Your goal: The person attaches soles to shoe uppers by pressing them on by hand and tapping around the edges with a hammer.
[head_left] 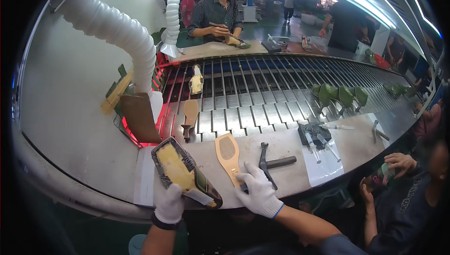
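Observation:
In my white-gloved left hand [169,204] is a dark green shoe upper on its last [200,180], underside up. Its bottom shows a yellowish pad ringed by dark folded edges, and a pale strip towards the heel. My white-gloved right hand [258,192] is closed round the narrow end of a tan shoe sole [228,148], which lies along the bench beside the upper. A darker oval patch marks the sole's wide end. Just right of that hand rests a hammer [281,162] with a dark handle. My fingertips are partly hidden.
Beyond the metal bench [206,149] runs a slatted roller conveyor [262,96] carrying another upper [196,84], a sole [190,110] and several green shoe parts [344,95]. Syringes [328,147] lie at right. A white hose [126,35] hangs at left; a co-worker [218,16] stands opposite.

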The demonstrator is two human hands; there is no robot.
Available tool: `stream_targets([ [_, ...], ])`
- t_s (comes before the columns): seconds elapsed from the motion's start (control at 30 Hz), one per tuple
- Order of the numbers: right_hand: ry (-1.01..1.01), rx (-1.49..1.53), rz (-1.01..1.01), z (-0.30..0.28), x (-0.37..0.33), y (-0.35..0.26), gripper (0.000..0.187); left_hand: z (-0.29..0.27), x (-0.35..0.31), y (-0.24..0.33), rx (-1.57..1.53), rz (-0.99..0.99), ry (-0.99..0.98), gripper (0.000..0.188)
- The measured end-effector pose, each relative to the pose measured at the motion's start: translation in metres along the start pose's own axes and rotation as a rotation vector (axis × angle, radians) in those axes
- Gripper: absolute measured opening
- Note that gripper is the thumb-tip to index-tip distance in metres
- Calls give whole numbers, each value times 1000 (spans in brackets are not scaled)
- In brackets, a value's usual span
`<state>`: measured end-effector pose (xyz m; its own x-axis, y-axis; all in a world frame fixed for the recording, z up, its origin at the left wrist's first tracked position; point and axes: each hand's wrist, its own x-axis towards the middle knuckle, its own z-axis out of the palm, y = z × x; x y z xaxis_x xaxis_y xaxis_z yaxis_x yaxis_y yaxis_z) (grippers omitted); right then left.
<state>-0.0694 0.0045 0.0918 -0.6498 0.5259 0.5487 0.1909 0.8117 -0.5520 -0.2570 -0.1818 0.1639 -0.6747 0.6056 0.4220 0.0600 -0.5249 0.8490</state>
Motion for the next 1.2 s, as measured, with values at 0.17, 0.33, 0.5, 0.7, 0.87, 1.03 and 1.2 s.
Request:
stream_targets([
  [0.17,-170,191,177,-50,-35,-5,29,-33,54,33,-228,-151,-75,73],
  [0.33,-205,567,650,-90,-139,-1,31,-38,50,34,-237,-200,-84,47],
  [0.5,-159,1343,962,-75,-162,1,73,-26,44,36,-269,-178,-2,46],
  [0.7,-363,1136,967,-46,-80,-27,30,10,52,25,-241,-191,-24,49],
  [0.87,-260,1259,714,-77,-63,-42,33,32,36,31,-215,-231,-64,50],
  [1.03,-345,1091,415,-87,-29,-89,43,49,21,38,-104,-181,-181,50],
  [1.2,-640,1061,439,-83,7,-118,52,51,11,44,46,-164,-197,47],
])
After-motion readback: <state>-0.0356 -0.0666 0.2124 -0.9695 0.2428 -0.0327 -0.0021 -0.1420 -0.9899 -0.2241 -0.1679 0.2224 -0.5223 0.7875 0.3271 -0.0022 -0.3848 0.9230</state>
